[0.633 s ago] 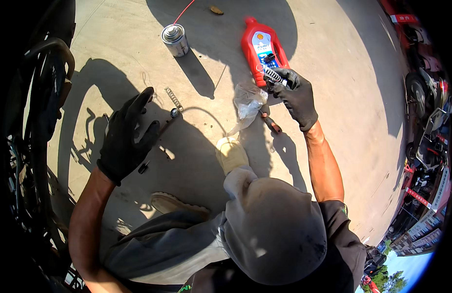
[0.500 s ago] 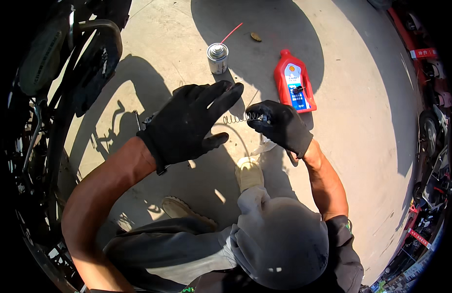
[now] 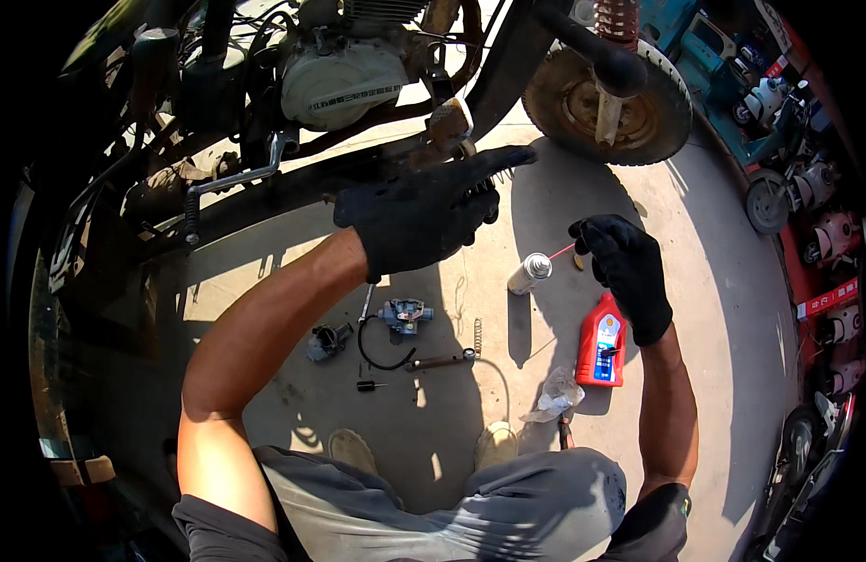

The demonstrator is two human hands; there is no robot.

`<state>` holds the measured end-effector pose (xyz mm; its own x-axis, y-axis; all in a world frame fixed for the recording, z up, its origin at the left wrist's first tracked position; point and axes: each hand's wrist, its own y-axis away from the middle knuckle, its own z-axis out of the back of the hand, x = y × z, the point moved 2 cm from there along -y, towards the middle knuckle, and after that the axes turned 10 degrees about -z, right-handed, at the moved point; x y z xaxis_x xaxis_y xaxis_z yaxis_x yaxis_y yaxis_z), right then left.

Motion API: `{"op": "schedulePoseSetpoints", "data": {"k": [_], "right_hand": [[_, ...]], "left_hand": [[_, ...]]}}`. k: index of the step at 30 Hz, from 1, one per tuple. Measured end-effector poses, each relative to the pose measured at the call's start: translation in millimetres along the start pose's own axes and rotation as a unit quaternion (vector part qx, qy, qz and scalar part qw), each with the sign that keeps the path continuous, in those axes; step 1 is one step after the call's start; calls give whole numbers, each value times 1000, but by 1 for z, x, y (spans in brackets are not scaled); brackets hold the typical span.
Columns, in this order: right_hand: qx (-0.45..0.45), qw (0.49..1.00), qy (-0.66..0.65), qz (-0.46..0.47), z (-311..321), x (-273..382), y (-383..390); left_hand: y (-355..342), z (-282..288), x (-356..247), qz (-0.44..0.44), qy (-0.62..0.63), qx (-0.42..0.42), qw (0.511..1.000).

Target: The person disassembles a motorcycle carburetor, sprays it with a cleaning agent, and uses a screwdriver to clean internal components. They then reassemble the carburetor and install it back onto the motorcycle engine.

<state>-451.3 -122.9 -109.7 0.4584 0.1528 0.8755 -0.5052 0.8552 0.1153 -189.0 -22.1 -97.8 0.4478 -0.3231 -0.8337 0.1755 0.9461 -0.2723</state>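
a coil spring [image 3: 490, 182] is held in the curled left hand [image 3: 416, 214], left of the aerosol can [image 3: 528, 274], while the right hand [image 3: 628, 276] is raised right of it, fingers bunched, any contents hidden.

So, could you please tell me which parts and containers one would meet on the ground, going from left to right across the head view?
Small dark-grey metal part, silvery-blue metal part, thin wire coil spring, silver cylindrical can, red plastic bottle.
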Motion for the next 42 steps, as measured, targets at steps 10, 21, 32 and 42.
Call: {"op": "schedulePoseSetpoints", "data": {"k": [10, 21, 32, 42], "right_hand": [[-69, 994, 66, 54, -82, 71, -212], [-112, 988, -65, 80, -96, 78, -198], [-30, 984, 85, 157, -43, 131, -68], [40, 955, 204, 210, -20, 113, -64]], "left_hand": [[24, 88, 80, -7, 258, -344, 903], [19, 101, 84, -81, 204, -318, 922], [-69, 47, -5, -100, 268, -158, 945], [-64, 58, 3, -49, 233, -214, 947]]}}
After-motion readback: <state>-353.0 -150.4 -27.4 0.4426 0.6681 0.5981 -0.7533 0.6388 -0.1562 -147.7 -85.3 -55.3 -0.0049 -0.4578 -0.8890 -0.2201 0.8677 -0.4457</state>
